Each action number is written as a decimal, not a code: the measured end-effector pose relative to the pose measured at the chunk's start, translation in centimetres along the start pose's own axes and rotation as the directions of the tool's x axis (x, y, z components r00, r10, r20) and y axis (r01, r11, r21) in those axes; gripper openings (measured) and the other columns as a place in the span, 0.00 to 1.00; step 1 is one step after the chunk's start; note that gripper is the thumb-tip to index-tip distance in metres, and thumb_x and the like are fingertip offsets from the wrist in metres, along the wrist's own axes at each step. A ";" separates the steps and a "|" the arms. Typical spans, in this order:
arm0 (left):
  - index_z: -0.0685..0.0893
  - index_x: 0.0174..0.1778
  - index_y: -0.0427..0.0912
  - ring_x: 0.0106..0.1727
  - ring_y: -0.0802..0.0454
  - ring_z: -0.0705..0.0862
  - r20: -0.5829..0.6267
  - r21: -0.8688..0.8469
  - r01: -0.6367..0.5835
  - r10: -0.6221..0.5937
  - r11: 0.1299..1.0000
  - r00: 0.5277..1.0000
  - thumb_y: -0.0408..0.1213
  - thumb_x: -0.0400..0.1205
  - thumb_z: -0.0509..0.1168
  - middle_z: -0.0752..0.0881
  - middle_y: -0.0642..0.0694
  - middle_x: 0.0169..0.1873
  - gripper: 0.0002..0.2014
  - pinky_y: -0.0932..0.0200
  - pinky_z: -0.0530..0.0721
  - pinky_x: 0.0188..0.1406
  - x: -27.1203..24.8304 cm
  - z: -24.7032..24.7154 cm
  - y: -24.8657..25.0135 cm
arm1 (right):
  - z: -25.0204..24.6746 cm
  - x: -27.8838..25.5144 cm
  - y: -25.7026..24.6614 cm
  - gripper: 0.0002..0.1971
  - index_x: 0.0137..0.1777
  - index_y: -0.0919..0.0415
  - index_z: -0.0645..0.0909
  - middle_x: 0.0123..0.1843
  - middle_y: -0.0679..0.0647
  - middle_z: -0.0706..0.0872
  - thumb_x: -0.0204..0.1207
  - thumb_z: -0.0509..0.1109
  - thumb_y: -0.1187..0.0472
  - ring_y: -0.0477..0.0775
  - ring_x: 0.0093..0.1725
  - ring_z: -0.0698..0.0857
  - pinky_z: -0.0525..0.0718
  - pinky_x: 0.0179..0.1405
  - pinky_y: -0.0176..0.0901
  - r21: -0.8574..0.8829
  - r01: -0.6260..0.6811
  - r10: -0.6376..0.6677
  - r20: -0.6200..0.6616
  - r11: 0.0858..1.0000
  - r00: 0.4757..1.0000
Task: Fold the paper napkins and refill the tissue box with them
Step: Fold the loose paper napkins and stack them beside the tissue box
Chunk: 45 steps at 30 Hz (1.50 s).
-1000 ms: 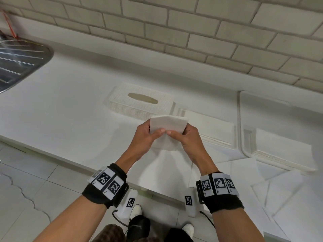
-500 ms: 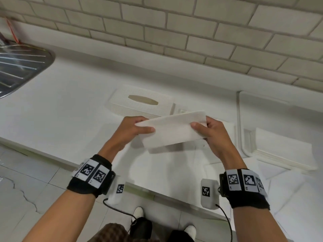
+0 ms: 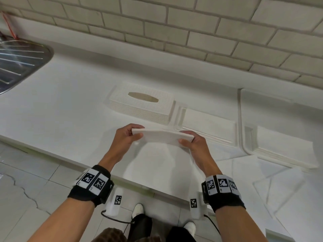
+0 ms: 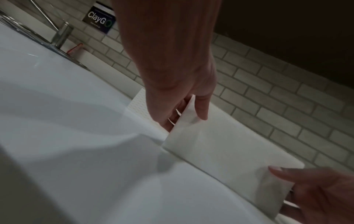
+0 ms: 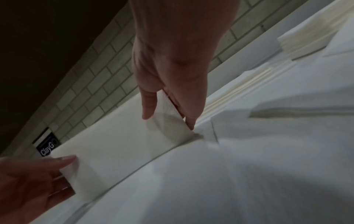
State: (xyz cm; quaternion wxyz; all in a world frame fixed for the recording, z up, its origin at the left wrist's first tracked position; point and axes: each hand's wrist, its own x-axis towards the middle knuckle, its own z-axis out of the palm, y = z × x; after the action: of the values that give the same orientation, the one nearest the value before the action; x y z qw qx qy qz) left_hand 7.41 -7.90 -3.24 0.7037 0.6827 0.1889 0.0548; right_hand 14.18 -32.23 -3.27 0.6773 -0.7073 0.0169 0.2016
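Note:
A white paper napkin (image 3: 162, 137), folded into a long strip, hangs just above the white counter (image 3: 61, 105). My left hand (image 3: 130, 137) pinches its left end (image 4: 186, 115) between thumb and fingers. My right hand (image 3: 189, 142) pinches the right end (image 5: 168, 115) the same way. The white woven tissue box lid (image 3: 142, 105), with an oval slot on top, stands just behind the napkin. A stack of folded napkins (image 3: 208, 124) lies in a low tray to the lid's right.
Another stack of napkins (image 3: 283, 149) sits at the right on a white board. Loose unfolded sheets (image 3: 279, 186) lie at the front right. A metal sink drainer (image 3: 19, 62) is at the far left. A brick wall (image 3: 174, 32) backs the counter.
The napkin was bunched between both hands held close together. The hands moved apart, stretched it into a long strip, and lowered it flatter toward the counter.

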 end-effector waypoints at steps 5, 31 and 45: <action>0.87 0.48 0.46 0.47 0.50 0.84 -0.009 0.031 0.004 -0.004 1.000 1.000 0.24 0.80 0.67 0.88 0.45 0.46 0.12 0.60 0.81 0.47 -0.2 -0.2 -1.2 | 0.2 -0.1 0.8 0.12 0.47 0.53 0.87 0.46 0.56 0.90 0.75 0.72 0.72 0.58 0.49 0.87 0.83 0.58 0.55 -0.048 -0.009 0.008 -0.012 0.999 1.000; 0.82 0.40 0.31 0.37 0.46 0.80 0.012 0.341 -0.017 0.013 0.940 1.000 0.28 0.73 0.70 0.82 0.42 0.34 0.04 0.54 0.78 0.37 9.6 19.5 6.7 | -14.2 5.1 -6.0 0.19 0.65 0.59 0.78 0.54 0.59 0.85 0.74 0.75 0.66 0.59 0.50 0.87 0.86 0.51 0.52 -0.221 -0.027 -0.113 -0.597 0.975 0.794; 0.81 0.35 0.31 0.31 0.41 0.81 -0.050 0.529 0.051 -0.028 0.847 0.998 0.26 0.74 0.70 0.84 0.34 0.32 0.04 0.70 0.65 0.20 11.6 21.3 2.0 | -14.5 8.7 -1.0 0.20 0.66 0.63 0.78 0.61 0.64 0.87 0.74 0.73 0.67 0.63 0.59 0.86 0.82 0.64 0.54 -0.359 -0.250 -0.021 -0.607 0.899 0.795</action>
State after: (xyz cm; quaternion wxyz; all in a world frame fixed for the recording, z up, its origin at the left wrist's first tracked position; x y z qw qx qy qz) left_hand 25.74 -23.90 -3.52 0.4852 0.8450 0.2250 -0.0001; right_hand 26.26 -44.02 -4.92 0.4543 -0.8609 0.2289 0.0094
